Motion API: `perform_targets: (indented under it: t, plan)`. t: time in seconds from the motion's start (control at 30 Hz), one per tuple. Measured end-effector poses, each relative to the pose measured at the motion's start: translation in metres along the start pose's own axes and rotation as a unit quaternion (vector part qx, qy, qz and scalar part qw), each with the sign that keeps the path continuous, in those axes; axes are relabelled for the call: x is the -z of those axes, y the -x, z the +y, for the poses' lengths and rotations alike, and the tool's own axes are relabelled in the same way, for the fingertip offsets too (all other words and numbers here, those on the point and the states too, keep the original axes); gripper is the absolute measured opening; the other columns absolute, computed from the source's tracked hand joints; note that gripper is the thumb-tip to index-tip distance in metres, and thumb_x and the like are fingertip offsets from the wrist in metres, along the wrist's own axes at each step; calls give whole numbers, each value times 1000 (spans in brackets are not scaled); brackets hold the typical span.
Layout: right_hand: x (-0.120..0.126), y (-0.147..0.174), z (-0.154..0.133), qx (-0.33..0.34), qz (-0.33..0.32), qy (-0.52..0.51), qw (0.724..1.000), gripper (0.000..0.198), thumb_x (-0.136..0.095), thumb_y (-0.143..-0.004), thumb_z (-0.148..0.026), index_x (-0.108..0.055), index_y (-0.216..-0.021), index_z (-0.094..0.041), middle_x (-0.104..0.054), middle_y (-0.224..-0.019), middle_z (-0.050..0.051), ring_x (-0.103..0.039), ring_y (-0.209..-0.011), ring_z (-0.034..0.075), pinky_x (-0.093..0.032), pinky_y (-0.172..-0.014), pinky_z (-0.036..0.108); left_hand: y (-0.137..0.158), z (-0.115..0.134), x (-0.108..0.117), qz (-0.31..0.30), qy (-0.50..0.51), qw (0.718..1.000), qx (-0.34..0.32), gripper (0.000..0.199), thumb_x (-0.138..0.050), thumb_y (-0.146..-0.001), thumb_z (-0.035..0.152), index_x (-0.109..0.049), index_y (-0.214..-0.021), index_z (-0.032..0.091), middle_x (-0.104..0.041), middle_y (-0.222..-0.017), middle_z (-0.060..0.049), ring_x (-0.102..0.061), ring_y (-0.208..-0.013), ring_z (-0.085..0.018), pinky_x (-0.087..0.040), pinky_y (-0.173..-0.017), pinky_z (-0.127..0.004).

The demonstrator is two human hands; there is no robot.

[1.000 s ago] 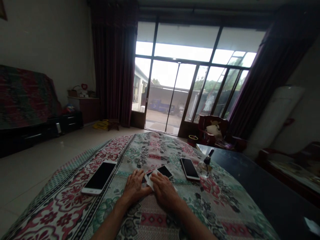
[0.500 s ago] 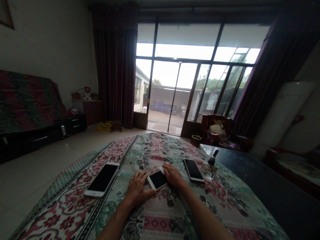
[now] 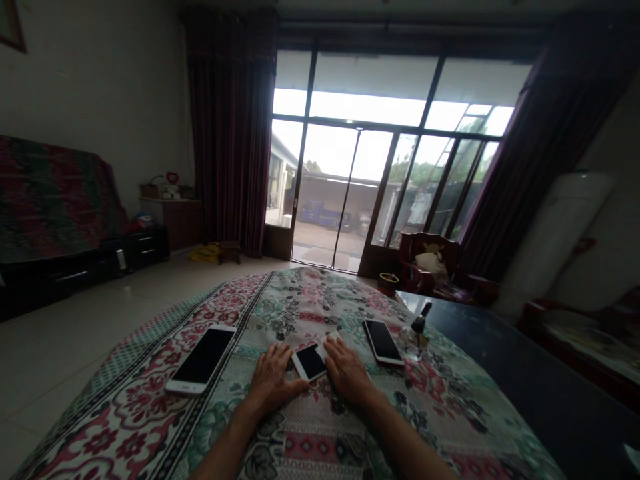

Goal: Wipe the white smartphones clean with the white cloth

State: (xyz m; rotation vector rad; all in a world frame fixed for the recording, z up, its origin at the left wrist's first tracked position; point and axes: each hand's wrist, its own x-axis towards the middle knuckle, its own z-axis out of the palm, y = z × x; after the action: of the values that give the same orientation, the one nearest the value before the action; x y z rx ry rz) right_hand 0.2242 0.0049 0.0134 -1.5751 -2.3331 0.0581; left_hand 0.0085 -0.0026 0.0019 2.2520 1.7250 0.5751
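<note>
A white-framed phone [image 3: 309, 362] with a dark screen lies face up between my hands on the patterned cloth. My left hand [image 3: 273, 379] grips its left side, the thumb along the near edge and the fingers at the far left corner. Across the phone's right part lies my right hand [image 3: 349, 372], palm down. Beneath its fingers a thin white piece, like a tissue [image 3: 336, 335], peeks out; most of it is covered. To the left is a larger white phone [image 3: 203, 360], and to the right another white phone [image 3: 383, 341], both with dark screens.
A clear glass bottle with a black top [image 3: 416, 337] stands right of the phones. The floral cloth [image 3: 310, 293] covers the rounded table. A dark tabletop [image 3: 500, 360] adjoins on the right. Beyond are a wooden chair [image 3: 430, 257], a small stool [image 3: 230, 251] and glass doors [image 3: 327, 193].
My right hand has slid across the phone towards me, with the white piece under its fingers, and covers more of its right side. My left hand stays at the phone's left side.
</note>
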Motion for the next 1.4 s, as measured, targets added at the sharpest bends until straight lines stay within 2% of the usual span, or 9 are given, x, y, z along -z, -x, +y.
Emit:
perform_targets:
  t: [0.27,0.43,0.6,0.7,0.83,0.97,1.2,1.4]
  plan:
    - [10,34,-25,53,-32,-34,997,48,-33,-97,-34,-47,-139,-16,-39,-149,9,-27,-141,26,-26,-114,43,-2,-3,-5,9,0,1000,-6,74,-65,-69,55,-54,-131,18,-44,-146,-11,-30,-139,-33,-26,-112,-45]
    - [8,38,-36,102,-28,-60,993,46,-29,-98,-32,-46,-139,-20,-42,-148,5,-29,-140,21,-24,-115,38,0,-2,-3,19,0,1000,-12,66,-65,-71,50,-56,-128,18,-46,-145,-11,-31,-139,-33,-27,-111,-46]
    - [4,20,-36,90,-28,-61,994,44,-28,-99,-32,-48,-137,-23,-45,-146,4,-32,-138,23,-26,-113,43,0,-1,-2,23,4,1000,-8,66,-66,-69,50,-57,-128,21,-48,-144,-10,-33,-138,-33,-28,-110,-46]
    - [1,3,-35,82,-32,-56,995,43,-28,-99,-33,-50,-135,-22,-46,-145,6,-33,-137,25,-27,-111,46,-1,-2,-3,13,-3,1000,-5,72,-66,-68,50,-54,-131,18,-45,-145,-12,-31,-139,-34,-26,-111,-46]
    - [0,-19,-36,67,-35,-49,996,42,-28,-99,-31,-53,-131,-22,-48,-143,7,-36,-135,25,-29,-108,45,-2,-3,-4,6,-4,1000,-8,75,-65,-69,48,-52,-134,14,-44,-146,-14,-30,-139,-34,-26,-111,-47]
    - [-1,-28,-38,60,-28,-45,997,39,-27,-99,-30,-57,-124,-23,-52,-139,6,-39,-133,23,-30,-107,43,-2,-4,-6,16,-1,1000,-12,73,-66,-68,48,-53,-132,17,-46,-145,-12,-31,-139,-33,-27,-111,-46]
    - [-3,-8,-37,83,-24,-47,995,44,-28,-99,-33,-48,-136,-22,-44,-146,6,-31,-138,25,-26,-110,45,-3,-6,-9,50,24,998,-7,72,-72,-63,49,-59,-124,15,-50,-140,-15,-36,-136,-35,-31,-110,-45]
    - [4,15,-40,106,-37,-64,992,44,-29,-99,-32,-47,-138,-24,-44,-146,5,-30,-139,23,-24,-112,42,0,-5,-2,58,39,997,-35,53,-71,-64,42,-67,-112,22,-56,-135,-10,-41,-132,-33,-32,-109,-45]
